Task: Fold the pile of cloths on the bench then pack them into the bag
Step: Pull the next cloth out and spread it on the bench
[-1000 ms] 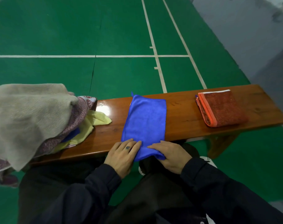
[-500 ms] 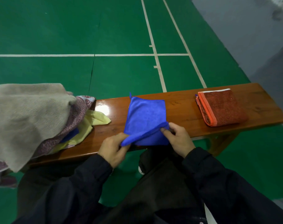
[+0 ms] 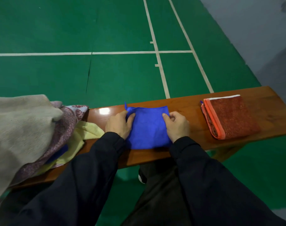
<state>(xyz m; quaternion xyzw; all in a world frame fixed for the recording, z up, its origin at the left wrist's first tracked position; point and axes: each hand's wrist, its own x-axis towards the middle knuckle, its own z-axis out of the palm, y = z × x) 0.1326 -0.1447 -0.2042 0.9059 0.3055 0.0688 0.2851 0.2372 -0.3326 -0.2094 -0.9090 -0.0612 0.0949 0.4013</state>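
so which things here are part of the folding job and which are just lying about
Part of the job:
- blue cloth, gripped by left hand and right hand
- unfolded pile, left
- folded red towel, right
- bench

Just there:
- green court floor with white lines
- No bag in view.

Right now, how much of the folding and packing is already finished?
Done: one red-orange towel lies folded on the bench. In hand: the left hand and right hand hold the blue cloth, folded over. Left: the heap of unfolded cloths at the left. No bag is in view.
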